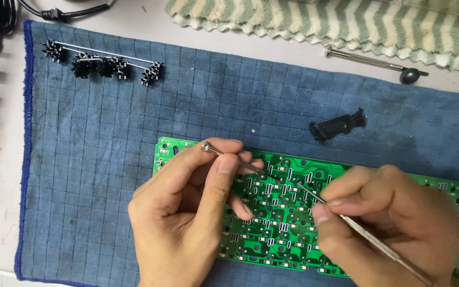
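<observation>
Green circuit board (272, 250) under both tool-holding hands (187, 212)

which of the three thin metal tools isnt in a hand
The small screwdriver with the dark round cap, lying at the blue mat's far right edge by the striped towel; the other two are gripped over the green circuit board.
</observation>
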